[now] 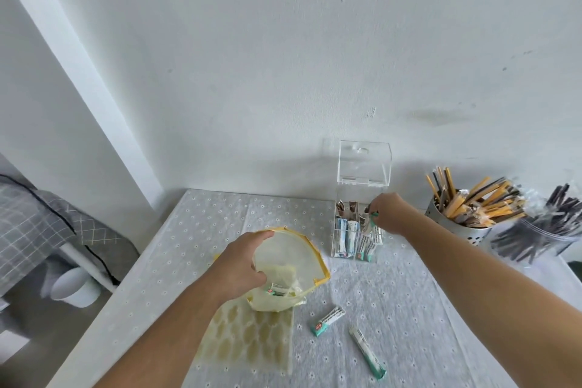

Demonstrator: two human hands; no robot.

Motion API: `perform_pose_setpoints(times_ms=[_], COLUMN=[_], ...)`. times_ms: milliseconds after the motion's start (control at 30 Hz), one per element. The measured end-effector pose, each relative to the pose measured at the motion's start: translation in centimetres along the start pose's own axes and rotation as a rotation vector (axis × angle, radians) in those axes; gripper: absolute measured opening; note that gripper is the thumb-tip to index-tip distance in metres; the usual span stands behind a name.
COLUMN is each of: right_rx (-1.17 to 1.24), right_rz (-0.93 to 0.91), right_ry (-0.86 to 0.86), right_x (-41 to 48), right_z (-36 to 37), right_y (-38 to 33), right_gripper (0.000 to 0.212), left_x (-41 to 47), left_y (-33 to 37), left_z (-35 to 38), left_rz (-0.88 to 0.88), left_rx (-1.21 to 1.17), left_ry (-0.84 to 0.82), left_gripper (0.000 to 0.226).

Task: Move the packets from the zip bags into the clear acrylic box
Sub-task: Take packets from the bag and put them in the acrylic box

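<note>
A yellow zip bag [293,257] stands open on the table, and my left hand [244,264] grips its rim; a few packets show in its bottom. Beneath it lies a second, flat yellow patterned bag [248,340]. The clear acrylic box [357,230] stands at the back with its lid tipped up, and holds several white, blue and brown packets. My right hand [389,214] is over the box's right side, pinching a teal-ended packet [374,220]. Two loose teal-and-white packets [327,320] [368,353] lie on the cloth in front.
A metal holder [456,224] full of yellow and brown sticks stands right of the box, with a clear container of dark sticks [541,236] beyond it. The wall is close behind. The table's left edge drops to a bed and a white bin [74,287].
</note>
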State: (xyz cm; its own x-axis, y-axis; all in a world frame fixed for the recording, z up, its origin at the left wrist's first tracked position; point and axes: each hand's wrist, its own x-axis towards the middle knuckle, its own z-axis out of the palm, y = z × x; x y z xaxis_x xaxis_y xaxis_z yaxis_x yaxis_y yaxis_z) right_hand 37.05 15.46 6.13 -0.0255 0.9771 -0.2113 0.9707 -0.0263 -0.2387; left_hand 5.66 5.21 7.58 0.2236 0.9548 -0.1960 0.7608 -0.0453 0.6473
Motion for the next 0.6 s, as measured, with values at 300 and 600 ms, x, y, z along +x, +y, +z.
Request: perform_pose_setpoints(times_ms=[300, 600], right_rx=[-0.046, 0.031], right_rz=[-0.065, -0.077], right_ry=[0.000, -0.051], right_x=[0.3, 0.0], right_z=[0.6, 1.3], right_y=[-0.1, -0.3], right_gripper=[0.030, 0.022], left_x=[-0.2, -0.5], left_y=[0.6, 0.8], left_z=[0.1, 0.2], left_rz=[0.004, -0.002], left_rx=[0.007, 0.000], left_ry=[-0.006, -0.009], left_gripper=[0.074, 0.074])
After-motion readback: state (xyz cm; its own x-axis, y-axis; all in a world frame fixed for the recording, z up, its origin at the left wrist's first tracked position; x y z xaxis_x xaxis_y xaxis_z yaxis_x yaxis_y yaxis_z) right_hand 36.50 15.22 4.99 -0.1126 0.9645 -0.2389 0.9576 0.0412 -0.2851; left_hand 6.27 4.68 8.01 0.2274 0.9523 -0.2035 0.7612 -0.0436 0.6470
